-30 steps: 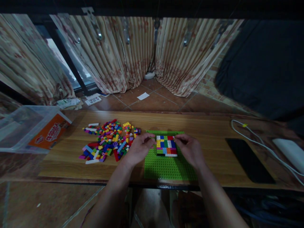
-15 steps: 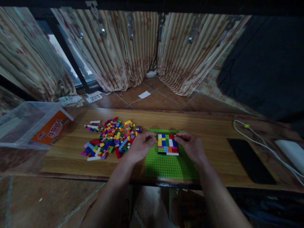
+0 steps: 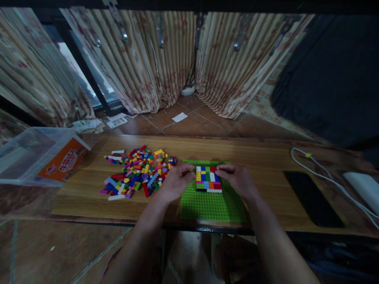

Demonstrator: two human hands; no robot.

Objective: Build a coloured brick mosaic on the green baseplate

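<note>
On a green studded baseplate [image 3: 213,207] sits a rectangular patch of toy bricks [image 3: 209,179] in white, yellow, blue, green, red and other colours. My left hand [image 3: 177,182] is beside the patch's upper left edge, thumb and forefinger curved and apart, with nothing visible between them. Against the upper right edge, my right hand [image 3: 237,179] has its thumb and forefinger close together on the bricks near the red and blue ones. Whatever those fingertips pinch is too small and covered to make out.
A heap of loose coloured bricks [image 3: 142,167] lies left of the baseplate on the wooden table [image 3: 260,157]. A clear plastic box [image 3: 26,152] with an orange label stands at far left. On the right are a black phone-like slab [image 3: 312,199] and a white cable [image 3: 328,179].
My right fingertips have shifted slightly left, further onto the brick patch's upper right edge. My left hand stays nearly where it was. The whole view has shifted a little.
</note>
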